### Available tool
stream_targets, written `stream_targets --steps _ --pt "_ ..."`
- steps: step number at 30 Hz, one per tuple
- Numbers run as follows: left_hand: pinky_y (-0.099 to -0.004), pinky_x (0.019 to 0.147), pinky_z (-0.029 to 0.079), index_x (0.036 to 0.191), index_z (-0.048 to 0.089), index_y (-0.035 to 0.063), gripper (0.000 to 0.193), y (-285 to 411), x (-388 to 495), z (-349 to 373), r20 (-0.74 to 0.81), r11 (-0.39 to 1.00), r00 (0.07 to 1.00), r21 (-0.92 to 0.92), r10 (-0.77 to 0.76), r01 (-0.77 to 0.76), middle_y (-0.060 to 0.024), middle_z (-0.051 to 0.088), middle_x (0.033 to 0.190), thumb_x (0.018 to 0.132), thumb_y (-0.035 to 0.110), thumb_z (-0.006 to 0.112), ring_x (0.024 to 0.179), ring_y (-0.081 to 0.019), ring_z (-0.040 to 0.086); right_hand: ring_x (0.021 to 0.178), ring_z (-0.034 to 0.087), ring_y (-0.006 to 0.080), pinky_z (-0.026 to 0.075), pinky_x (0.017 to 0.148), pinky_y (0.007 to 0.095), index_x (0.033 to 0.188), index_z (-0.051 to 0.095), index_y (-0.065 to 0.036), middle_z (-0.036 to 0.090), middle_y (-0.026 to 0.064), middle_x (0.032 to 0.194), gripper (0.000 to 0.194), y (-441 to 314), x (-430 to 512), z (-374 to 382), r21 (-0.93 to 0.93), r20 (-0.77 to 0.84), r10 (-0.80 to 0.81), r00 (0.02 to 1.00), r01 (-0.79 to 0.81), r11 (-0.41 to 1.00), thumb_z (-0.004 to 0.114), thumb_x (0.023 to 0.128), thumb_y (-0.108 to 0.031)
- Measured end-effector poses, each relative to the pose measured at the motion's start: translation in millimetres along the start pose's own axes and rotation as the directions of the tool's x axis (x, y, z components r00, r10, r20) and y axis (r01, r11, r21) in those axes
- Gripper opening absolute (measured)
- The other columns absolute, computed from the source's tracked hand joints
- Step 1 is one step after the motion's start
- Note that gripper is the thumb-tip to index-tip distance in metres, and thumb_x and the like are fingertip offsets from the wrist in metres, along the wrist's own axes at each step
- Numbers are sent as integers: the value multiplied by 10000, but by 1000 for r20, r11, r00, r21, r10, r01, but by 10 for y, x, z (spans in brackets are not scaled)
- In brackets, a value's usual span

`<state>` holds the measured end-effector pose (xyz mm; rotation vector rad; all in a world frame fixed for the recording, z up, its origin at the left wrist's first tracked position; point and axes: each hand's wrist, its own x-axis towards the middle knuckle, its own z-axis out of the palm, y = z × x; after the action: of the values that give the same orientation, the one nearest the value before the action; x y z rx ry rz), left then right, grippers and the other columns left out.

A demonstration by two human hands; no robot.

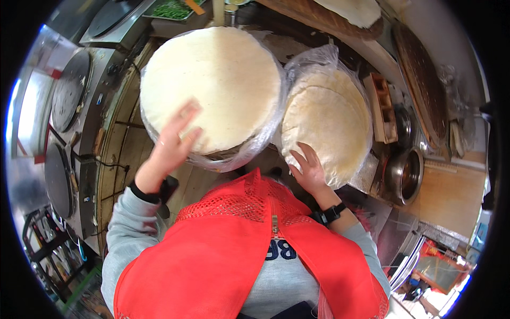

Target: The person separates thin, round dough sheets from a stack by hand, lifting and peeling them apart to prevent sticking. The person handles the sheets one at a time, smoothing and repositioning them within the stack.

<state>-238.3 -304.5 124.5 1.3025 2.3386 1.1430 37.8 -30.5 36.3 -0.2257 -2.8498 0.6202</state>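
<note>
Before me lies a broad round stack of thin pale flatbreads [223, 79], with clear plastic film [247, 155] around its edge. My left hand [177, 139], slightly blurred, is over the lower left part of this stack, fingers apart, holding nothing. To the right, a second stack of yellower, wrinkled flatbreads [326, 115] sits in a clear plastic bag [314, 56]. My right hand [308, 167] is at its lower left edge with fingers spread and slightly bent; whether the fingertips touch the bread I cannot tell.
Round griddles [71, 91] stand on metal units at the left. A tray of chopped greens [171, 10] is at the top. On the right are a divided wooden box [381, 107], a metal pot [404, 175], a round wooden board [422, 83] and a wooden worktop [450, 195].
</note>
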Motion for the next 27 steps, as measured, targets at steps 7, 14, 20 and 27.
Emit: stream_targets --steps 7,14,20,27 --pt "-279 936 456 1292 527 -47 390 545 64 1166 733 835 680 -362 -20 415 -87 658 1163 976 180 551 1081 -157 601 1197 506 347 396 1031 464 1253 536 -69 516 174 1293 564 296 -865 -67 -151 94 221 971 -206 967 718 720 -102" --pt "-427 995 450 1502 199 49 725 722 325 1826 909 232 378 -335 -177 913 -190 453 1407 996 536 377 1168 -290 544 842 667 331 543 714 377 959 644 -13 679 152 934 190 242 -583 -858 125 -346 246 905 -216 968 620 783 56" --pt "-590 1033 359 1451 263 -6 925 977 1160 1582 838 -450 545 -479 21 754 -227 448 1403 877 698 435 1251 -387 481 798 678 345 552 683 384 939 654 29 683 163 889 337 -28 -412 -2231 135 -244 -77 967 112 985 593 623 128" --pt "-336 1016 416 1229 521 -6 360 1395 942 805 488 482 870 -780 66 400 -178 525 1319 914 169 531 1173 -261 541 785 681 357 562 684 388 942 640 32 687 177 898 330 -160 173 -2829 31 -150 -445 883 454 890 601 624 111"
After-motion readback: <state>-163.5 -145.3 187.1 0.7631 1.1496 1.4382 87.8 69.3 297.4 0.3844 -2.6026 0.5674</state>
